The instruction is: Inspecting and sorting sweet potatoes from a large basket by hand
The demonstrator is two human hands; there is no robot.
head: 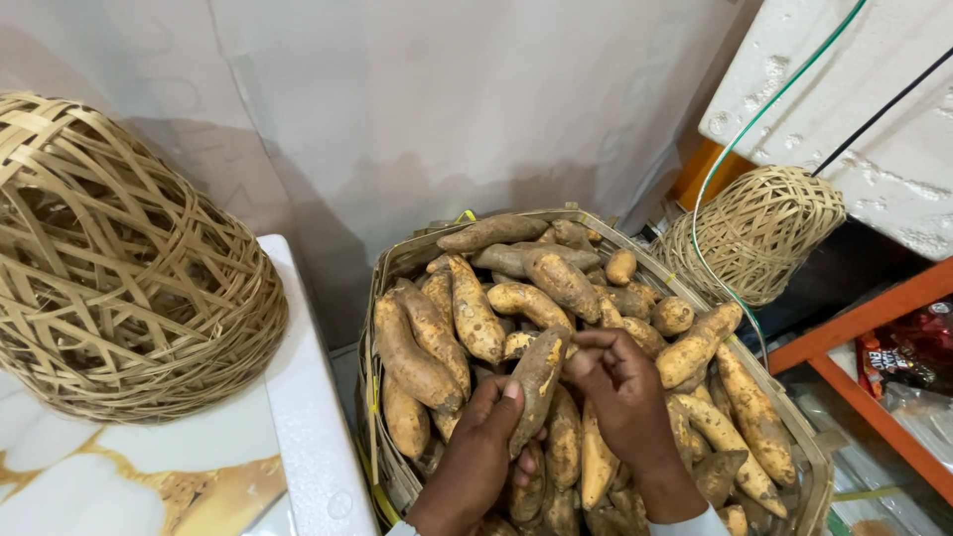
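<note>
Nearest the camera, two bare hands hold one sweet potato above a full woven basket.

Left hand (483, 449) grasps the lower part of the sweet potato (537, 382), thumb pressed to its skin; right hand (617, 389) closes its fingertips on the upper end, so the tuber stands nearly upright over the near middle of the heap. Around it the piled sweet potatoes (467, 318) lie loosely stacked to the basket (389, 268) rim, so lifting one out could, in judgement, let neighbours roll, and those at the right edge might tip over the rim toward the orange shelf (874, 318). Soil on the skins may weaken the grip. Left, on the white surface (298, 397), an upturned woven basket (119, 268) sits apart; far right, a smaller woven basket (759, 228) with a green cord (707, 189) across it could snag a moving arm.
</note>
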